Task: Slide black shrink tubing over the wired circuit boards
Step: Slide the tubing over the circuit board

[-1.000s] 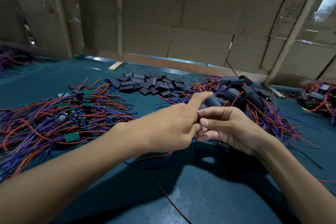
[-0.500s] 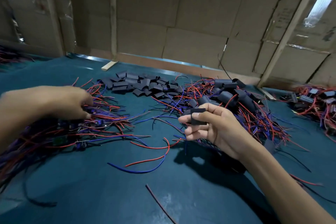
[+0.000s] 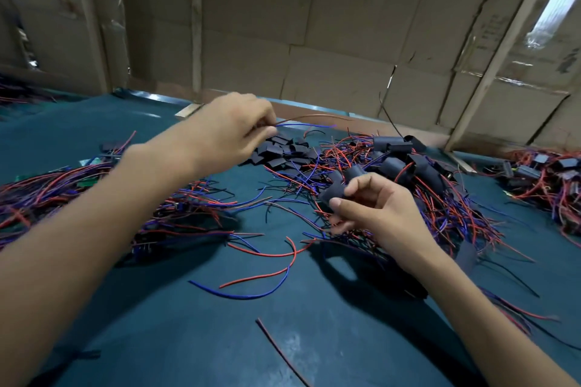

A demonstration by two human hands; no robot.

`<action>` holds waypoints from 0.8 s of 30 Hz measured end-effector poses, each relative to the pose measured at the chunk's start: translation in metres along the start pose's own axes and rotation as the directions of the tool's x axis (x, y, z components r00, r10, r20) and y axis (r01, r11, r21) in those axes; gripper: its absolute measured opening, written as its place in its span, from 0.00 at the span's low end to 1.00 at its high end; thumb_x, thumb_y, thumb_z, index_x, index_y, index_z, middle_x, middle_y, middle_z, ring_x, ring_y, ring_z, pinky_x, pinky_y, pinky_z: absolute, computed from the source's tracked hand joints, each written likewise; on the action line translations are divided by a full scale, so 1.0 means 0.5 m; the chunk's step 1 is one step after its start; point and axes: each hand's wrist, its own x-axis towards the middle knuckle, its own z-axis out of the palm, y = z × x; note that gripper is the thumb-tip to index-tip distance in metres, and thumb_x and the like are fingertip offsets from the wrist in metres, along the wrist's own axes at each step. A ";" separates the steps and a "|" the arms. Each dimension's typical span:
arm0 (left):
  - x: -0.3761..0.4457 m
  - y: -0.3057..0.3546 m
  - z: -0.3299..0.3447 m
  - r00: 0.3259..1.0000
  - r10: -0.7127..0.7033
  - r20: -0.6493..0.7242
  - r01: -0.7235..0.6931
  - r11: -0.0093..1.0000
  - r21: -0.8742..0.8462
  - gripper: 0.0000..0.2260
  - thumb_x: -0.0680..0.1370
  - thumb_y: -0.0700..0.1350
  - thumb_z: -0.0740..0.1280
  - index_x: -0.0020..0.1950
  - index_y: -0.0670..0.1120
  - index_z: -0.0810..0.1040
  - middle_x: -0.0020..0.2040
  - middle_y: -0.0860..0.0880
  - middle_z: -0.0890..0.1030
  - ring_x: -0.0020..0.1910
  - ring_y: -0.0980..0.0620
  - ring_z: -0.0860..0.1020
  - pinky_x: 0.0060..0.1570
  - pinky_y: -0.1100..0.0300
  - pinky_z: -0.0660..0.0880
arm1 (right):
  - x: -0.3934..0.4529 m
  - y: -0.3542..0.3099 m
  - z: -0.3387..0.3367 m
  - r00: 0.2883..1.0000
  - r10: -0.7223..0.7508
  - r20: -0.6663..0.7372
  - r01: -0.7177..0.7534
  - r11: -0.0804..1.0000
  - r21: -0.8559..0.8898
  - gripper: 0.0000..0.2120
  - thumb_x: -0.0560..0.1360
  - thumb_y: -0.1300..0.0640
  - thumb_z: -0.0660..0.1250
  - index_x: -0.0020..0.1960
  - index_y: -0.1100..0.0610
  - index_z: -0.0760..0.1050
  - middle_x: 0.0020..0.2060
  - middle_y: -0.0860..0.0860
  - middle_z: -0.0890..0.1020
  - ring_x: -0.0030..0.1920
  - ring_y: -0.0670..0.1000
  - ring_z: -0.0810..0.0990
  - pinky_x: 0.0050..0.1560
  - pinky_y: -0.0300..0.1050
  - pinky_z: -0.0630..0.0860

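Black tube [image 3: 332,191] is pinched between thumb and fingers of the right hand [image 3: 369,209], raised over the green table [image 3: 195,333]. Red and blue wires [image 3: 306,121] are gripped by the left hand [image 3: 229,132], lifted above the flat tube pile [image 3: 279,152].

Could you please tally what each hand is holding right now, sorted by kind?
Black shrink tubing piece, pinched by the right hand: 1
Red wire, held by the left hand: 1
Blue wire, same hand: 1
Total held: 3
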 end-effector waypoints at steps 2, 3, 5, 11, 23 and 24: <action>0.007 0.002 0.043 1.000 0.014 0.001 -0.014 1.000 0.010 0.06 0.82 0.39 0.65 0.54 0.37 0.79 0.50 0.40 0.78 0.49 0.41 0.76 0.53 0.53 0.68 | 0.001 0.008 -0.002 0.996 -0.067 -0.053 0.058 0.986 -0.156 0.13 0.74 0.72 0.72 0.52 0.59 0.75 0.38 0.58 0.83 0.33 0.57 0.83 0.33 0.48 0.82; 0.005 0.000 0.064 1.000 -0.002 0.015 0.002 1.000 0.007 0.06 0.82 0.38 0.64 0.54 0.36 0.78 0.51 0.39 0.78 0.51 0.39 0.76 0.55 0.52 0.69 | 0.001 0.012 -0.002 0.995 -0.082 -0.053 0.069 0.974 -0.214 0.14 0.75 0.72 0.71 0.55 0.57 0.77 0.37 0.57 0.84 0.32 0.57 0.83 0.32 0.49 0.81; -0.006 0.002 0.099 0.998 -0.028 0.056 0.028 1.000 0.007 0.07 0.82 0.38 0.63 0.56 0.37 0.78 0.54 0.39 0.77 0.54 0.39 0.76 0.59 0.49 0.70 | 0.002 0.018 -0.003 0.997 -0.071 -0.039 0.058 0.961 -0.270 0.13 0.76 0.70 0.71 0.56 0.54 0.80 0.33 0.56 0.85 0.30 0.57 0.83 0.33 0.47 0.80; -0.038 0.050 0.133 0.996 0.084 0.045 -0.086 0.995 0.057 0.08 0.76 0.33 0.65 0.54 0.37 0.79 0.49 0.40 0.80 0.50 0.39 0.78 0.54 0.44 0.75 | 0.010 0.024 -0.007 0.995 -0.009 -0.098 -0.016 0.967 -0.255 0.22 0.73 0.69 0.74 0.65 0.57 0.80 0.32 0.46 0.85 0.30 0.52 0.82 0.36 0.38 0.79; -0.052 0.033 0.147 0.950 0.042 0.310 -0.095 0.983 0.158 0.21 0.69 0.36 0.63 0.60 0.47 0.78 0.54 0.48 0.76 0.56 0.44 0.73 0.57 0.51 0.66 | -0.003 0.006 -0.024 0.943 -0.326 -0.067 0.168 0.640 -0.750 0.20 0.72 0.52 0.78 0.62 0.55 0.84 0.55 0.48 0.86 0.55 0.41 0.82 0.57 0.28 0.71; -0.054 0.033 0.151 0.919 0.032 0.394 -0.122 0.971 0.207 0.20 0.71 0.41 0.62 0.62 0.51 0.76 0.56 0.51 0.75 0.60 0.46 0.70 0.62 0.52 0.62 | -0.003 0.006 -0.026 0.944 -0.325 -0.063 0.167 0.632 -0.757 0.19 0.72 0.52 0.78 0.61 0.55 0.84 0.54 0.49 0.86 0.55 0.43 0.82 0.58 0.29 0.72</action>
